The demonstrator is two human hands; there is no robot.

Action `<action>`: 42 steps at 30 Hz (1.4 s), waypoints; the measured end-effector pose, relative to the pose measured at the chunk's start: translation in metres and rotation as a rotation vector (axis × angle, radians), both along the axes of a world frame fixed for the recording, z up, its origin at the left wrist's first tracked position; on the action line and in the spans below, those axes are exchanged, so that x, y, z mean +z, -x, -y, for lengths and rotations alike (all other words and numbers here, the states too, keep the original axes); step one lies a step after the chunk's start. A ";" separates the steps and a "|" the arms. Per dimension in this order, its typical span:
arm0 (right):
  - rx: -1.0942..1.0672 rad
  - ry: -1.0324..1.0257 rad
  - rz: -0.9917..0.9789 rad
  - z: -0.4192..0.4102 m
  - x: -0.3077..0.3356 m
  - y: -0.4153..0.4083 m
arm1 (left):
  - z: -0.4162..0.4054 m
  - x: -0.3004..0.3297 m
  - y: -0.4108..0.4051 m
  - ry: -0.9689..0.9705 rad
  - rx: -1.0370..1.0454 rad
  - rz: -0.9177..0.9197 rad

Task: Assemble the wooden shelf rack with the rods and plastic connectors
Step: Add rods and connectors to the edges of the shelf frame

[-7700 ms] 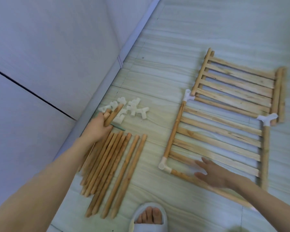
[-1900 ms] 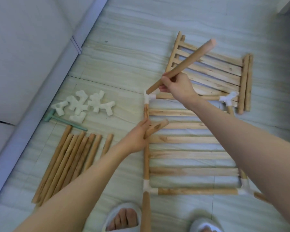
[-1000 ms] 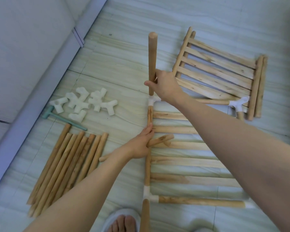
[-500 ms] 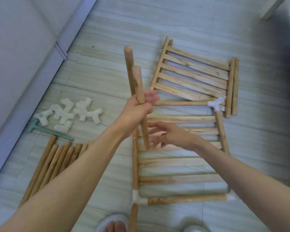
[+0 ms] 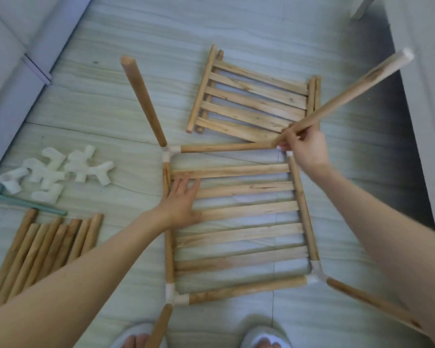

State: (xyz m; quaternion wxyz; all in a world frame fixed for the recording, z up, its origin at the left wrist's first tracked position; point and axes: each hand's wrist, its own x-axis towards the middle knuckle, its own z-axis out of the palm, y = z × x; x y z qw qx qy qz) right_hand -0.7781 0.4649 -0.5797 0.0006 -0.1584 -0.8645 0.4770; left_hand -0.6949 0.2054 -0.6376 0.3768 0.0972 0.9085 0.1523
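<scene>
A slatted wooden shelf panel [image 5: 239,222] lies flat on the floor, framed by rods and white plastic corner connectors [image 5: 170,152]. An upright rod [image 5: 143,100] stands in the far-left connector. My left hand [image 5: 181,199] presses flat on the slats near the left rail, fingers straight. My right hand [image 5: 304,144] grips the lower end of another rod [image 5: 344,96] at the far-right corner; the rod slants up to the right. Rods also stick up from the near-left [image 5: 158,325] and near-right [image 5: 369,301] corners.
A second slatted panel [image 5: 254,101] lies beyond the first. Several loose white connectors [image 5: 60,169] and a teal tool [image 5: 23,203] lie at left, with a row of spare rods [image 5: 43,247] below them. A wall skirting runs along the left; my slippered feet are at the bottom edge.
My left hand has let go of the rod it held and now presses on the slats. My right hand has taken that rod to the far-right corner, tilted outward.
</scene>
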 end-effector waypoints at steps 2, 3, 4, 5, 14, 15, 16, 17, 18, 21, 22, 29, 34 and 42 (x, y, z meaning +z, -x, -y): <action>-0.096 0.026 0.008 -0.024 0.002 0.016 | -0.001 -0.014 -0.005 0.095 -0.114 0.006; -0.139 0.042 0.021 -0.033 0.001 0.022 | -0.001 -0.019 -0.006 0.121 -0.156 -0.008; -0.174 0.061 0.033 -0.040 0.000 0.026 | -0.002 -0.023 -0.007 0.144 -0.185 -0.017; -0.199 0.084 0.043 -0.046 -0.002 0.030 | -0.003 -0.027 -0.008 0.167 -0.205 -0.018; -0.222 0.009 0.115 -0.046 -0.026 0.040 | 0.001 -0.040 -0.019 0.274 -0.266 -0.109; -0.216 -0.031 0.120 -0.047 -0.026 0.041 | 0.000 -0.041 -0.020 0.275 -0.264 -0.111; -0.202 -0.066 0.130 -0.047 -0.025 0.043 | 0.000 -0.041 -0.020 0.273 -0.263 -0.112; -0.177 -0.097 0.146 -0.048 -0.024 0.045 | 0.000 -0.041 -0.020 0.270 -0.263 -0.111; -0.145 -0.128 0.166 -0.049 -0.022 0.046 | 0.000 -0.041 -0.019 0.267 -0.265 -0.109; -0.093 -0.207 0.212 -0.048 -0.020 0.047 | 0.004 -0.039 -0.020 0.263 -0.291 -0.104; -0.089 -0.222 0.217 -0.048 -0.019 0.045 | 0.006 -0.038 -0.021 0.267 -0.306 -0.107; -0.113 -0.205 0.208 -0.059 -0.033 -0.003 | 0.020 -0.033 -0.026 0.311 -0.400 -0.112; -0.161 -0.235 0.175 -0.052 -0.035 -0.004 | 0.020 -0.033 -0.026 0.316 -0.408 -0.116; -0.243 -0.273 0.161 -0.046 -0.042 -0.004 | 0.019 -0.033 -0.026 0.322 -0.410 -0.128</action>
